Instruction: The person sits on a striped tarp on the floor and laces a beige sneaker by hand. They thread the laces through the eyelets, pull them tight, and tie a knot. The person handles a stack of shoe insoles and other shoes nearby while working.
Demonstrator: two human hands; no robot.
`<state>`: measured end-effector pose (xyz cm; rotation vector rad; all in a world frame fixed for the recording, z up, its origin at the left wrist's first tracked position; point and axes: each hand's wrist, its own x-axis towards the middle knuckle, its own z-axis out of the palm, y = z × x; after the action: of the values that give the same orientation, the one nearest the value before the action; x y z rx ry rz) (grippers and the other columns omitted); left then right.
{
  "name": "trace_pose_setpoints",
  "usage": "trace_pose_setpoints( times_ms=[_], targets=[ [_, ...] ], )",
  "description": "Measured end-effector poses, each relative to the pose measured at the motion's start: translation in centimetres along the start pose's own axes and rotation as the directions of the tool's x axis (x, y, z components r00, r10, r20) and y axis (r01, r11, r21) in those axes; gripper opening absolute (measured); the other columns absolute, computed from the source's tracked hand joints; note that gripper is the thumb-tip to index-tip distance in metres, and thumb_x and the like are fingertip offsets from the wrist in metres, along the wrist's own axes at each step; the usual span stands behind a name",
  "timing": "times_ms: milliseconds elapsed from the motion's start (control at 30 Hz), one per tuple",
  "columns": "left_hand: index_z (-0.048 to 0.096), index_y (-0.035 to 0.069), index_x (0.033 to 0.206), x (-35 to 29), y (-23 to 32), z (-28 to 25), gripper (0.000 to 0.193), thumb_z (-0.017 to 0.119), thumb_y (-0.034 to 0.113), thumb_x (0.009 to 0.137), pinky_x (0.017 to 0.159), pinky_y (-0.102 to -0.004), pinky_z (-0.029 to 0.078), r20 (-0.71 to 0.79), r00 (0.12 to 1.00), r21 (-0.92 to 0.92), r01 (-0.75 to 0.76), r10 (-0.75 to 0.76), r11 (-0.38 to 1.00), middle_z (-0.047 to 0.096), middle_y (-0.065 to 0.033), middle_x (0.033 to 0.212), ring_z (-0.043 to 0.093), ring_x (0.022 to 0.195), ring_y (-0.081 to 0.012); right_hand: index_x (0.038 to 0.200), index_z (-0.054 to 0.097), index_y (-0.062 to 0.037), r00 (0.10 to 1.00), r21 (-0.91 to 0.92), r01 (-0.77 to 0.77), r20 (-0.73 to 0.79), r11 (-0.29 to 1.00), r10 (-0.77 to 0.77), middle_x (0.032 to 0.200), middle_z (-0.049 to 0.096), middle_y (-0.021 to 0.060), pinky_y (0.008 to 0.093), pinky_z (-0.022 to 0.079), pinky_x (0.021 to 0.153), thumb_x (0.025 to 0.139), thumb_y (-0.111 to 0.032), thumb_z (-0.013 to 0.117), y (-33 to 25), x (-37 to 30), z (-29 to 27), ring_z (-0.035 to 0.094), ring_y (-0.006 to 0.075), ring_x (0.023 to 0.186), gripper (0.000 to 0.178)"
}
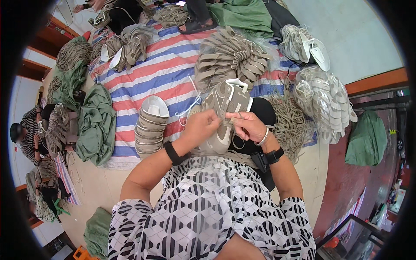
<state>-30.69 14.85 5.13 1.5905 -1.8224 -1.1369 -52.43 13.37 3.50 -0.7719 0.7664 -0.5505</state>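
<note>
In front of my lap lies a beige and white shoe upper, its opening facing away from me. Over its left side is my left hand, fingers closed in a pinch; whatever is between the fingertips is hidden. My right hand is closed at the upper's right side, thumb and fingers gripping a thin beige shoelace that loops down below the hand. Both hands are close together above the upper's lacing area. A band sits on each wrist.
A striped sheet covers the floor. Around me are a stack of uppers, a fanned pile of uppers, a heap of loose laces and bagged uppers. Green sacks lie left. Other people sit farther off.
</note>
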Motion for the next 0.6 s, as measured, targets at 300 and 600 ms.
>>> trace_pose_setpoints(
  times_ms=[300, 600],
  targets=[
    [0.056, 0.006, 0.075, 0.7, -1.0, 1.6, 0.012, 0.061, 0.017, 0.076, 0.055, -0.0451, 0.046, -0.089, 0.995, -0.086, -0.058, 0.050, 0.995, 0.061, -0.0151, 0.071, 0.061, 0.065, -0.0359, 0.130, 0.049, 0.0038, 1.000, -0.127, 0.017, -0.014, 0.992, -0.019, 0.055, 0.050, 0.0012, 0.0202, 0.033, 0.038, 0.095, -0.015, 0.050, -0.1, -0.5, 0.5, 0.043, 0.0073, 0.041, 0.040],
    [0.055, 0.004, 0.078, 0.4, -0.9, 1.2, 0.014, 0.058, 0.017, 0.080, 0.058, -0.0457, 0.046, -0.072, 0.915, 0.202, -0.377, 0.398, 0.904, 0.060, -0.0165, 0.073, 0.061, 0.069, -0.0371, 0.126, 0.052, 0.0024, 0.997, -0.221, -0.053, -0.072, 0.974, 0.038, 0.051, 0.049, 0.0012, 0.0204, 0.032, 0.036, 0.095, -0.016, 0.050, -0.7, -1.1, 1.2, 0.039, 0.0078, 0.036, 0.036]
  ],
)
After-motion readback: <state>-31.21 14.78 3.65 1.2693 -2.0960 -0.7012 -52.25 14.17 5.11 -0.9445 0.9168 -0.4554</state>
